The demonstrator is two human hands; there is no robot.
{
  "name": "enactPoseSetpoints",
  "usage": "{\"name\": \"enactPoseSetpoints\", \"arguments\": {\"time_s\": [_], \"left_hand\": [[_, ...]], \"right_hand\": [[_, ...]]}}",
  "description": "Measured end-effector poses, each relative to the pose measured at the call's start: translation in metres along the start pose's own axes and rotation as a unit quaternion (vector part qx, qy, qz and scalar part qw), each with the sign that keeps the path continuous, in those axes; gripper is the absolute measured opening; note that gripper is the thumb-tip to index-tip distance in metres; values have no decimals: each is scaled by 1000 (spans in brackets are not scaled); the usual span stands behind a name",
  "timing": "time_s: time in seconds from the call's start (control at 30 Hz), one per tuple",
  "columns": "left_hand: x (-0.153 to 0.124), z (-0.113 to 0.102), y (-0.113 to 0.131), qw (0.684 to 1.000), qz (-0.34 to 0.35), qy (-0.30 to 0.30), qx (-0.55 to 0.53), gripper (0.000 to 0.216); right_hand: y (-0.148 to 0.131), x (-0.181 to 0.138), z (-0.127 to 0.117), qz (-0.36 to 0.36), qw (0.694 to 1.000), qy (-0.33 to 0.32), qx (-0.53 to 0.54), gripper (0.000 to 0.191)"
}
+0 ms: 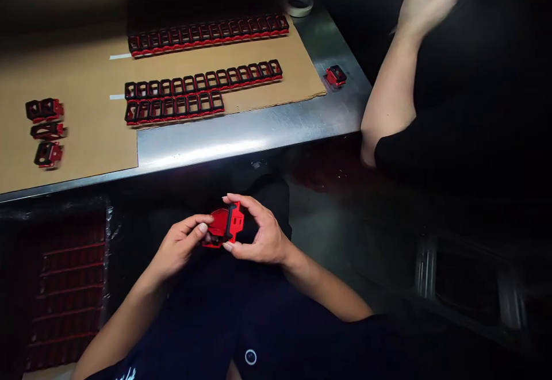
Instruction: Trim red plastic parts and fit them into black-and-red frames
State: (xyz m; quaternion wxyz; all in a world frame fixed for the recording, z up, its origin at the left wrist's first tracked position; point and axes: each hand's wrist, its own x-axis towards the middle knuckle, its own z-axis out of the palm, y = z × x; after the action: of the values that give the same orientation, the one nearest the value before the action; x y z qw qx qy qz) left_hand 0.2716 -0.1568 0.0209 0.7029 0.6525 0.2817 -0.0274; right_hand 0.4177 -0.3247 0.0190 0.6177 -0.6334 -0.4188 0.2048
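Gripping a red-and-black piece (219,222) at its right end with the right hand (263,236), thumb below and fingers above; pinching its left edge with thumb and fingertips of the left hand (179,245). In the head view, holding it in the air before dark clothing (202,317), near the metal table (241,133) but off it. Partly covering its left and lower edges with fingertips; cannot tell the firmness of the left pinch.

Can see beyond, on cardboard (90,104) spread over the table, a far row (207,36) of similar pieces, dimmed by shadow and hard to separate one by one, then a middle row (202,83) and, close against it, a shorter near row (175,110). Can make out a small group (45,111) at left, slightly blurred, and a single piece (335,75) on bare metal at right, with a roll of tape (302,11) near the far row's end.

At upper right, can see a co-worker's hand (426,3), cut off by the top edge; cannot tell its hold. At lower left, can barely make out a dark reddish stack (71,288) beside clear plastic film (107,242). At lower right, too dim to name, a pale frame-like shape (426,268).
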Motion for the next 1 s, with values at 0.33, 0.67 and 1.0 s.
{"name": "enactPoseSetpoints", "arguments": {"time_s": [0.33,0.67,1.0], "left_hand": [[3,15,8,977,-34,-172,-121,40],[-1,7,10,979,-12,-200,-25,42],[-6,3,24,958,87,-70,262,28]], "right_hand": [[-2,-6,4,0,999,-43,-13,82],[5,-11,10,-15,998,-61,-31,80],[5,-19,-12,156,975,-62,147,48]]}}
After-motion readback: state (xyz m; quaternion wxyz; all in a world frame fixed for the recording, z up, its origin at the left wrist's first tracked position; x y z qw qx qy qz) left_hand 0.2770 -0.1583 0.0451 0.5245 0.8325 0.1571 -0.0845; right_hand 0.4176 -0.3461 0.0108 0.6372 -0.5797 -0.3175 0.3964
